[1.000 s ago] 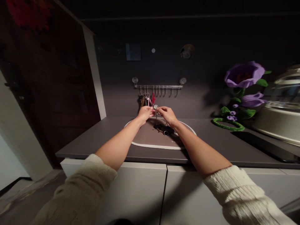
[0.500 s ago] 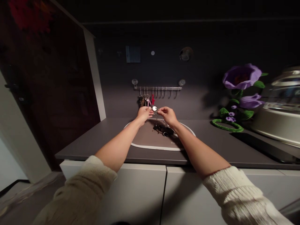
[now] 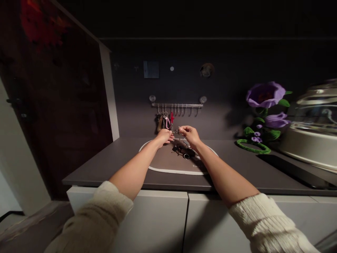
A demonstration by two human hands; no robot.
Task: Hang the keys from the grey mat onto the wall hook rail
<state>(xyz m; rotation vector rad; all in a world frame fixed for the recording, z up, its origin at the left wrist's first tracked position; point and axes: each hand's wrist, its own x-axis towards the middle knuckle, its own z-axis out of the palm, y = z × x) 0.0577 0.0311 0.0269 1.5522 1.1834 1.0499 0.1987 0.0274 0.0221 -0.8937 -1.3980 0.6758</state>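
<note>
My left hand (image 3: 164, 136) is closed near the wall, its fingertips at one end of some small shiny metal keys (image 3: 176, 131). From the other side my right hand (image 3: 190, 135) pinches them between thumb and fingertips. The exact shape of the keys is too small to make out. Below the hands, a dark bunch of keys (image 3: 185, 151) with a round metal ring lies on a brown mat (image 3: 168, 163) with a white rim. Just above my left hand, several key rings with a brown tag (image 3: 160, 123), a pink carabiner (image 3: 167, 123) and a red charm (image 3: 172, 117) hang from hooks.
A clear hook rail (image 3: 177, 105) is fixed to the dark wall by suction cups. At the right of the counter (image 3: 105, 158) stand a purple flower decoration (image 3: 266, 95), a black flat object (image 3: 292, 170) and a white-based appliance (image 3: 310, 144). A dark door (image 3: 76, 105) is at the left.
The view has tilted up slightly, so everything sits lower in the picture. The metal between my hands has turned and no longer shows a bright round face. Both hands stay close together.
</note>
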